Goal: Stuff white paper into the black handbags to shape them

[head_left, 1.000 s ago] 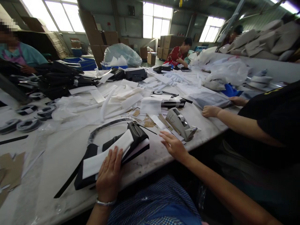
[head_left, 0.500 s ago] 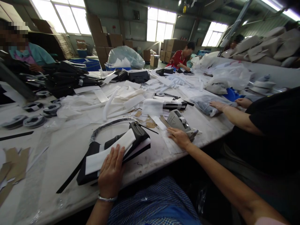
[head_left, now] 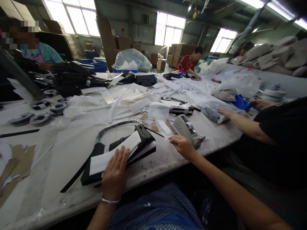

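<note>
A black handbag [head_left: 147,135] lies on the table in front of me, its looped handle [head_left: 103,131] wrapped in clear film. Across the bag rests a white padding strip [head_left: 99,163]. My left hand [head_left: 116,169] lies flat on that strip, fingers stretched out. Beside the bag, to the right, stands a grey tape dispenser [head_left: 184,126]. My right hand [head_left: 183,147] is just in front of it, fingers bent and pressed together; whatever they may hold is too small to make out. A black strap [head_left: 75,175] trails from the bag's left end.
White sheets [head_left: 140,103] and brown card scraps [head_left: 20,163] litter the table. Coiled rolls [head_left: 41,119] lie at left, near a pile of black bags [head_left: 69,80]. At right a co-worker's hand [head_left: 225,113] touches a plastic-wrapped item [head_left: 211,111]. Other people work across the table.
My right hand has drawn slightly back beside the dispenser, its fingers now more bent. The clear sheet beneath it no longer shows. My left hand stays on the strip; the view has shifted slightly.
</note>
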A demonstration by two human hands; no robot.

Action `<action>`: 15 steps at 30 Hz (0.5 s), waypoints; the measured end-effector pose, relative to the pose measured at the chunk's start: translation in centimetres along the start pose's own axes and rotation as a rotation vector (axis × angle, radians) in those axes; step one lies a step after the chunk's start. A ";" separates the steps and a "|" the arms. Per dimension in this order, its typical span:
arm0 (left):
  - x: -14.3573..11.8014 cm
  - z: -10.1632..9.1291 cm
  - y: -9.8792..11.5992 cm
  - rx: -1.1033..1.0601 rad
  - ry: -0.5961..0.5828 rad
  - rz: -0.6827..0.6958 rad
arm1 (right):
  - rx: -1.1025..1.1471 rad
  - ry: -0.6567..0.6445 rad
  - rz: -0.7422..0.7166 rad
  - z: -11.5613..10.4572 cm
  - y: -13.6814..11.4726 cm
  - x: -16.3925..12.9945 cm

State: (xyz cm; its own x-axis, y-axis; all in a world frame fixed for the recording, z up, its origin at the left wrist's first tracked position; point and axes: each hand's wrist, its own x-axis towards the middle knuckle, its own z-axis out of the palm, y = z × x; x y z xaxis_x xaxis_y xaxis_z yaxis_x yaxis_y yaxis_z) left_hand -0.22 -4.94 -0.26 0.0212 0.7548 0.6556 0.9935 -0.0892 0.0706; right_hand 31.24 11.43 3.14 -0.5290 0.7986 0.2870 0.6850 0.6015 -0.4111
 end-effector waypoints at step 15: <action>0.1 -0.2 0.1 0.017 -0.004 0.000 | 0.798 -0.121 0.168 10.2 -7.9 1.0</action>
State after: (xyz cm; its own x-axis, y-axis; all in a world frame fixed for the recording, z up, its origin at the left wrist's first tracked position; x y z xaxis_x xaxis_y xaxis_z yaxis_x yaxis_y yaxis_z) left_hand -0.15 -5.03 -0.05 0.0212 0.7576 0.6524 0.9953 -0.0776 0.0578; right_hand 20.17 7.27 -2.18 -0.5325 0.8416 0.0905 0.2220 0.2420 -0.9445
